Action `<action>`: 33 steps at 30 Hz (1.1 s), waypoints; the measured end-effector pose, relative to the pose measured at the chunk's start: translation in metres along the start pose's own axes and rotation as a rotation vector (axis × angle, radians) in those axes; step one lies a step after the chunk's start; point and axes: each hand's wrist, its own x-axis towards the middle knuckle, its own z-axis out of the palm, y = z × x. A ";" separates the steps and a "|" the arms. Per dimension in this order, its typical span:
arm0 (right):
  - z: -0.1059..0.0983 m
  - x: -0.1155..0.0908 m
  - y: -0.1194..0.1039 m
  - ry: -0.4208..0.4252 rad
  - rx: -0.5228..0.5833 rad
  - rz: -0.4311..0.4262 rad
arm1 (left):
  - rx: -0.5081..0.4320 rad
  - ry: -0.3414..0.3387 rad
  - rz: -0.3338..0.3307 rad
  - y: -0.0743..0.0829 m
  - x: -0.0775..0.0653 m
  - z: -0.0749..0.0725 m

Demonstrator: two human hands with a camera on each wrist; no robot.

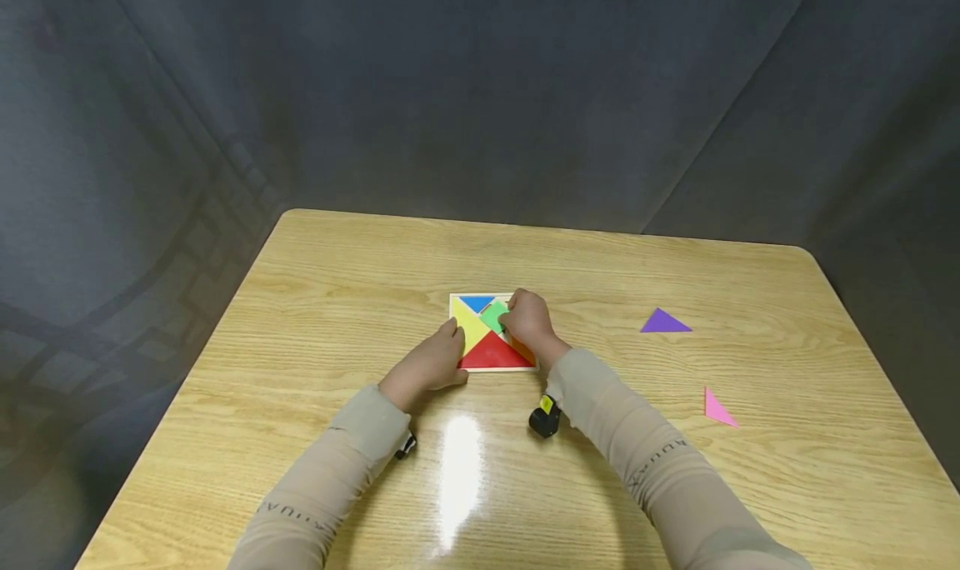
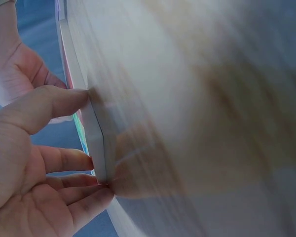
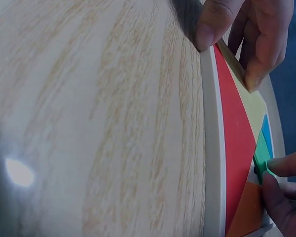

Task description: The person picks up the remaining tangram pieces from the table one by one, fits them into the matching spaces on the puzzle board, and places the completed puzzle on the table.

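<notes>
A tangram tray (image 1: 495, 371) with a pale rim lies on the table, holding a large red triangle (image 1: 492, 353), a large yellow triangle (image 1: 467, 324), a blue triangle (image 1: 476, 303) and an orange piece (image 3: 247, 210). My left hand (image 1: 431, 360) grips the tray at its near left corner, thumb on the near side and fingers along the left side. Between thumb and finger, my right hand (image 1: 531, 318) pinches a green square piece (image 1: 493, 315), which sits slightly askew over the tray beside the yellow triangle. The right hand hides the tray's far right part.
To the right on the wooden table (image 1: 337, 278) lie a purple triangle (image 1: 664, 322) and, nearer to me, a pink piece (image 1: 720, 408). A dark grey curtain (image 1: 480, 95) hangs behind the table's far edge.
</notes>
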 end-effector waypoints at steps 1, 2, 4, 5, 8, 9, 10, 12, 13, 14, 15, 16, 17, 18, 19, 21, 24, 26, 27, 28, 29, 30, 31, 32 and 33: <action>0.000 0.000 0.000 0.000 0.000 -0.001 | 0.001 0.005 0.002 0.000 0.000 0.000; 0.000 0.000 0.000 0.001 -0.005 -0.002 | 0.001 0.009 0.005 0.000 0.000 0.000; 0.001 0.000 -0.001 -0.002 -0.010 -0.002 | 0.007 0.018 0.011 0.000 0.000 0.000; 0.001 0.001 -0.001 -0.005 -0.010 -0.002 | 0.011 0.021 0.014 0.000 0.000 0.000; 0.001 0.001 -0.002 -0.014 -0.021 -0.005 | 0.013 0.025 0.016 -0.001 -0.001 0.000; 0.001 0.001 -0.002 -0.017 -0.025 -0.006 | 0.014 0.026 0.017 -0.001 -0.001 0.000; 0.001 0.001 -0.003 -0.017 -0.031 -0.009 | 0.012 0.025 0.016 -0.001 -0.001 0.000; 0.001 0.001 -0.003 -0.019 -0.051 -0.014 | 0.008 0.023 0.014 -0.001 -0.001 0.000; 0.001 0.001 -0.004 -0.020 -0.061 -0.016 | 0.006 0.022 0.013 -0.001 -0.001 0.000; 0.001 0.001 -0.004 -0.020 -0.071 -0.018 | 0.003 0.023 0.012 -0.001 -0.001 0.000; 0.001 0.001 -0.005 -0.024 -0.077 -0.019 | 0.002 0.024 0.013 -0.001 -0.001 0.000; 0.001 0.001 -0.005 -0.027 -0.083 -0.019 | 0.002 0.023 0.012 -0.002 0.000 0.000; 0.001 0.001 -0.006 -0.031 -0.086 -0.017 | -0.001 0.028 0.014 -0.002 0.000 0.001; 0.002 0.001 -0.006 -0.035 -0.089 -0.014 | 0.001 0.029 0.013 -0.002 0.000 0.001; 0.002 0.001 -0.006 -0.038 -0.088 -0.013 | -0.002 0.034 0.014 -0.002 0.000 0.001; 0.002 0.001 -0.006 -0.042 -0.083 -0.008 | -0.004 0.037 0.015 -0.003 0.000 0.001; 0.003 0.001 -0.007 -0.037 -0.079 -0.007 | -0.003 0.036 0.009 -0.003 0.001 0.001; 0.003 0.002 -0.007 -0.032 -0.081 -0.008 | -0.003 0.033 0.003 -0.002 0.001 0.002; 0.003 0.002 -0.007 -0.030 -0.082 -0.009 | -0.003 0.030 0.000 -0.002 0.001 0.002; 0.003 0.002 -0.007 -0.031 -0.083 -0.008 | -0.005 0.025 -0.004 -0.002 0.001 0.002; 0.003 0.002 -0.007 -0.031 -0.082 -0.006 | -0.004 0.019 -0.008 -0.002 0.001 0.002; 0.003 0.002 -0.007 -0.032 -0.084 -0.006 | -0.007 0.017 -0.010 -0.002 0.001 0.002; 0.003 0.002 -0.007 -0.033 -0.087 -0.006 | -0.009 0.013 -0.010 -0.001 0.000 0.002; 0.003 0.002 -0.006 -0.034 -0.092 -0.007 | -0.012 0.012 -0.008 -0.001 0.000 0.002; 0.003 0.002 -0.006 -0.035 -0.097 -0.009 | -0.011 0.009 -0.008 -0.001 0.000 0.002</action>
